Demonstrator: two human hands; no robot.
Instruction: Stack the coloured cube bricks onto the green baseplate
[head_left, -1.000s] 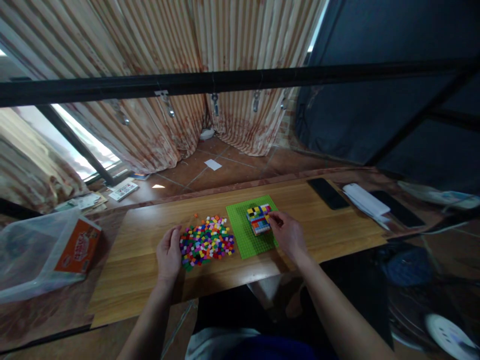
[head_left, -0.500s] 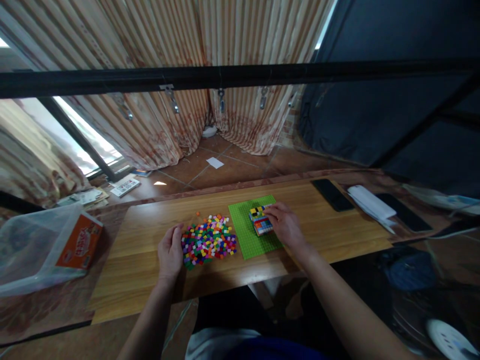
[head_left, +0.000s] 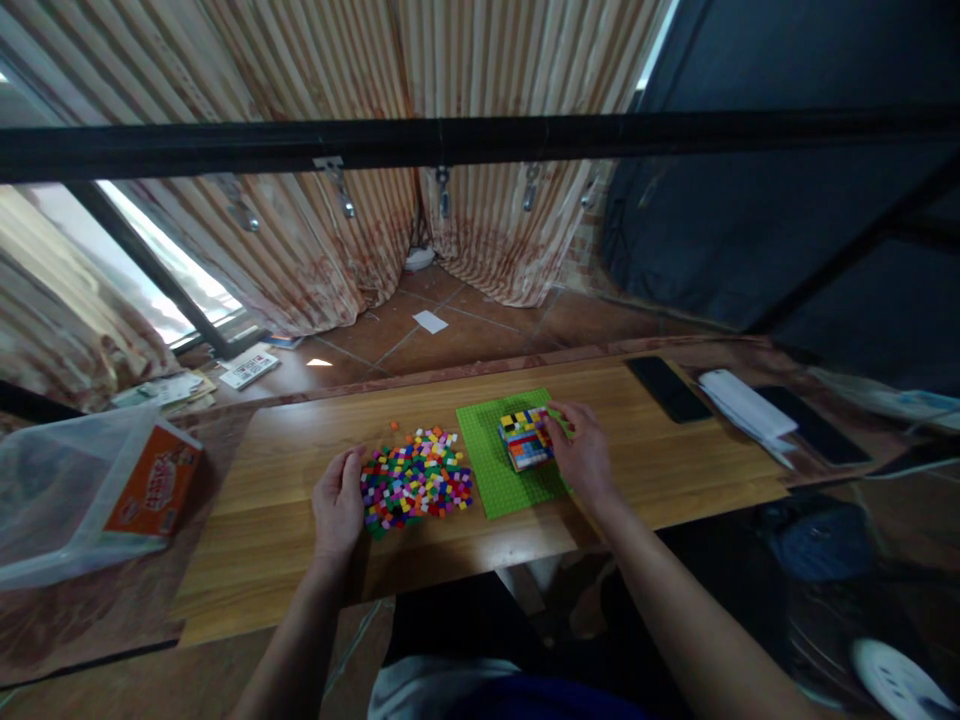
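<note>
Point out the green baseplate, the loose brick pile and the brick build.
Green baseplate (head_left: pixel 490 462), head view: bare studded surface left of the build.
Loose brick pile (head_left: pixel 417 480), head view: middle of the heap.
Brick build (head_left: pixel 524 446), head view: near its visible middle.

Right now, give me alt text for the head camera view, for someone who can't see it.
A person's right hand is at the edge of a multicolored brick build on a green baseplate; the left hand is beside a pile of loose colorful bricks. Wooden table below, striped curtains beyond.

The baseplate (head_left: pixel 480 472) is green, the bricks (head_left: pixel 417 478) multicoloured, the curtains (head_left: pixel 315 65) striped.
</note>
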